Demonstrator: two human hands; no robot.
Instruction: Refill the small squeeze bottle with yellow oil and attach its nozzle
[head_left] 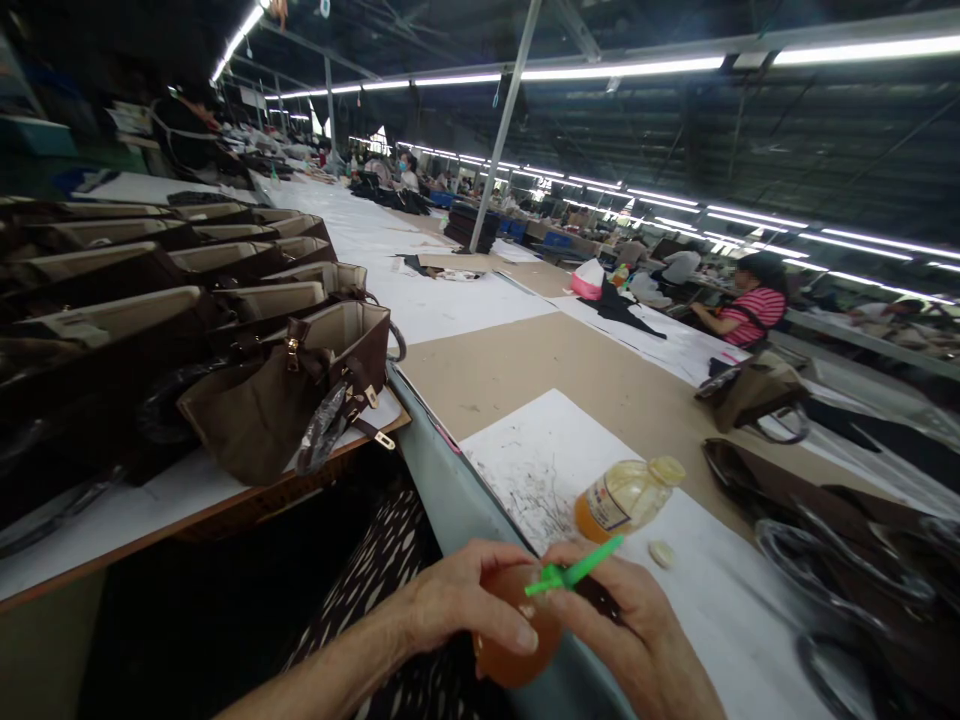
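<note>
Head view: left hand (469, 610) gripped orange jar (517, 640); right hand (630, 625) pinched green stick (574, 573). Bottle (626, 497) lay close behind, label unreadable; bags (300, 390) left.

left hand (469, 605), right hand (637, 630), fingers curled, touching

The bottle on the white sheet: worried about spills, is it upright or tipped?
Tipped. The bottle lies on its side on the sheet, cap on, pointing right.
</note>
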